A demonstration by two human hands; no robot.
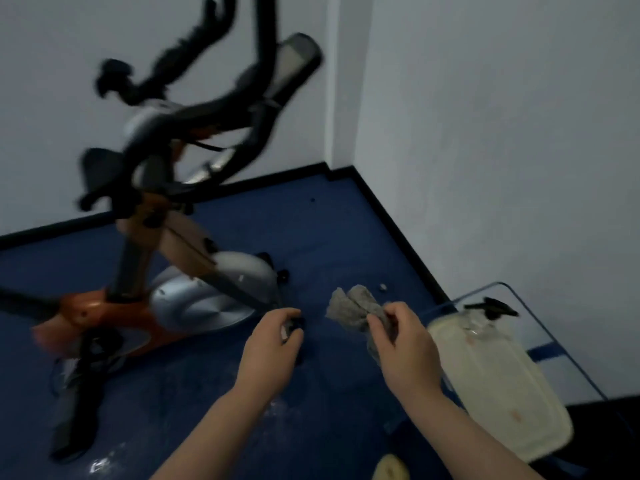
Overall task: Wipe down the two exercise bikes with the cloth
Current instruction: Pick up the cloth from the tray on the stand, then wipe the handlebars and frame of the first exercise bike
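Both hands are closed: right hand (403, 344) grips the grey cloth (353, 304), left hand (268, 344) pinches something small and dark.

Left hand (268, 344) curled, right hand (403, 344) pinching, forearms extended

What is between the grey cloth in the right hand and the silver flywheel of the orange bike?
In the head view, the left hand, closed on a small dark object, sits between the cloth and the flywheel; otherwise only blue floor.
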